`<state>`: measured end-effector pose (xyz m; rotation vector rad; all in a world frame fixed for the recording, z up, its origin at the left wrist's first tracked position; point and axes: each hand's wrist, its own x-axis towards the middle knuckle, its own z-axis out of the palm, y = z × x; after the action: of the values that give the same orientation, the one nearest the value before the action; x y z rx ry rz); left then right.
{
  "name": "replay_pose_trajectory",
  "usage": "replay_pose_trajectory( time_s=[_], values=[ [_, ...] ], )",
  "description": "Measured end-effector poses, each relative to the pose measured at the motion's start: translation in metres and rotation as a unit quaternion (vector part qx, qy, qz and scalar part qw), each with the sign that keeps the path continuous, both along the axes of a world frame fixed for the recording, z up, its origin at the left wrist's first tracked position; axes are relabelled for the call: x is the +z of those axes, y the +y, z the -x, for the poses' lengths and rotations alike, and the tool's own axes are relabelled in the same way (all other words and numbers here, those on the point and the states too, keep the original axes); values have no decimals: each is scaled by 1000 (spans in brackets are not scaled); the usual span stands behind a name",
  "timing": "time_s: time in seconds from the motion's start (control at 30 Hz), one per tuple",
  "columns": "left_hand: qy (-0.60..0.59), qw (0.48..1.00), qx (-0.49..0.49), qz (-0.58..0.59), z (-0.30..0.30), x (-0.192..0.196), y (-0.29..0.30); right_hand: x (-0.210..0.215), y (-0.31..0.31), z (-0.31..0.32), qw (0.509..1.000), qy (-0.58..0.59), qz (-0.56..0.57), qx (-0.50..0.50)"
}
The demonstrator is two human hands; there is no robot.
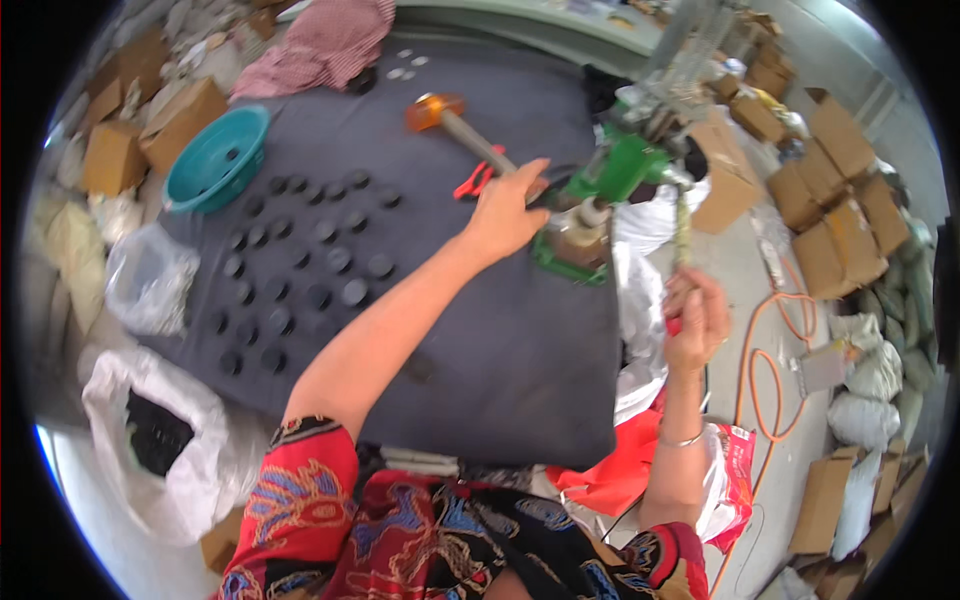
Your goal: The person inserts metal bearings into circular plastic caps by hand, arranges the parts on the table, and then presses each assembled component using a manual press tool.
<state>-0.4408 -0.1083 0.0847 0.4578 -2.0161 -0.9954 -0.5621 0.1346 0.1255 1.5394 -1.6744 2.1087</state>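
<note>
My left hand [505, 212] reaches over the dark table to the green lever press [625, 168]. Its fingers are bent together beside the press; a dark thing shows at their tips, too small and blurred to name. My right hand [697, 318] is closed around the lower end of the press's wrapped lever [683, 228]. A mallet with an orange head [436, 111] lies with its handle running toward my left fingers. Red-handled scissors [474, 181] are partly behind that hand. Several black round caps [340, 259] stand spread over the table's left half.
A teal basin [218, 160] with a few dark pieces sits at the table's far left. Below it are a clear plastic bag [150, 278] and an open white sack [205, 445] of black pieces. Cardboard boxes [840, 240] and an orange hose [757, 390] lie on the right-hand floor.
</note>
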Motion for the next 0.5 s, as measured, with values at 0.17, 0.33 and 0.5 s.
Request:
replay_pose_trajectory(
  time_s=[0.17, 0.33, 0.5],
  values=[
    [-65, 998, -5, 21, -115, 39, 16, 22, 0, 19, 999, 25, -13, 32],
    [-236, 950, -79, 189, -200, 15, 63, 122, -31, 23, 991, -109, -39, 72],
    [-279, 931, -92, 219, -216, -15, 91, 172, -55, 62, 983, -152, -68, 81]
  ],
)
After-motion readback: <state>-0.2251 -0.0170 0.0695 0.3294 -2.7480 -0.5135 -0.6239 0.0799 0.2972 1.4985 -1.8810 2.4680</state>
